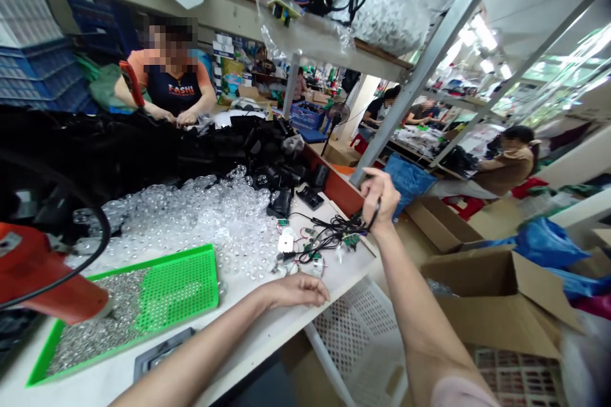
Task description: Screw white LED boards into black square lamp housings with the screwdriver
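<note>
My right hand (380,200) is raised at the right end of the bench, its fingers curled around a black cable (373,219) and the index finger pointing left. Below it lies a tangle of black cables (329,229) with small green circuit boards (352,240) among them. A white plate with holes (285,241) and a small motor (318,263) lie beside the tangle. My left hand (300,290) rests on the bench near its front edge, fingers loosely curled together, with nothing visible in them. It is just in front of the motor.
Clear plastic parts (200,210) are heaped mid-bench, before black housings (229,146). A green tray (181,296) holds small metal pieces; an orange power tool (48,273) overhangs it. A white basket (358,318) and cartons (477,292) stand below. A co-worker (172,82) sits opposite.
</note>
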The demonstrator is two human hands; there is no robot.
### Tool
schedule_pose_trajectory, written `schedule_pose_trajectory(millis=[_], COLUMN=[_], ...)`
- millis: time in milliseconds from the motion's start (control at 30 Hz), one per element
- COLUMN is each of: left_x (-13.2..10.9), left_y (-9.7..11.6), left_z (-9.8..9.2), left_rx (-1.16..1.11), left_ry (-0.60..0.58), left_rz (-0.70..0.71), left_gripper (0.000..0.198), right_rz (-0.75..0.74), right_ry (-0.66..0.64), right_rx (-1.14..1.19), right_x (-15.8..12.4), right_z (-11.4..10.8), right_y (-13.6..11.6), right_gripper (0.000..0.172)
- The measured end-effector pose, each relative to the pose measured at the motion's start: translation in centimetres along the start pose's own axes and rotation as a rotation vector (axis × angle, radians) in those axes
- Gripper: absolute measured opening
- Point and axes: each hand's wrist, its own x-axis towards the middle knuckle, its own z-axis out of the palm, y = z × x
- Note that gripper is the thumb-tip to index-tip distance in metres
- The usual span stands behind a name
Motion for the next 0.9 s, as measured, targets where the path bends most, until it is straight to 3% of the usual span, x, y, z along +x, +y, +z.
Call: schedule_pose_trajectory(millis=[67, 167, 267, 333, 433, 567, 667, 733, 833, 900], left_x=[0.3, 1.2, 2.8, 3.8, 4.7, 4.4, 4.0, 4.2, 5.1, 5.8], left_y=[-0.6, -0.7, 0.8, 2.2, 4.0, 4.4, 3.9, 3.9, 4.4, 4.8], left_z=[0.2, 0.2, -0.1, -0.3, -0.4, 0.0, 0.7, 0.9, 0.2, -0.9], left_rx=[0.022, 0.081, 0.168, 0.300, 0.445, 0.409, 0.405, 0.413, 0.499, 0.664], left_ry=[0.080, 0.325, 0.639, 0.762, 0.741, 0.556, 0.501, 0.610, 0.878, 0.921], left_rz=[0.001, 0.033, 0.109, 0.179, 0.208, 0.180, 0.237, 0.248, 0.161, 0.078], left_gripper=[0.028, 0.034, 0.070, 0.092, 0.097, 0.068, 0.061, 0.060, 0.060, 0.068], right_rz=[-0.077, -0.071, -0.050, -0.035, 0.027, 0.085, 0.083, 0.088, 0.126, 0.154], right_ry=[-0.043, 0.112, 0.183, 0.190, 0.221, 0.293, 0.302, 0.294, 0.324, 0.366], right_rx=[-0.012, 0.011, 0.070, 0.115, 0.169, 0.200, 0.240, 0.286, 0.394, 0.469], right_x=[1.6, 4.1, 5.6, 6.0, 6.0, 5.8, 5.4, 5.1, 4.7, 4.4], right_z=[-0.8, -1.4, -1.0, -0.3, 0.7, 1.6, 2.2, 2.5, 2.5, 2.2], right_y=[-1.0, -2.2, -3.0, -3.3, -3.2, -2.9, -3.2, -3.5, -3.6, -3.3], right_gripper=[0.041, 0.043, 0.045, 0.047, 0.049, 0.050, 0.050, 0.050, 0.049, 0.046])
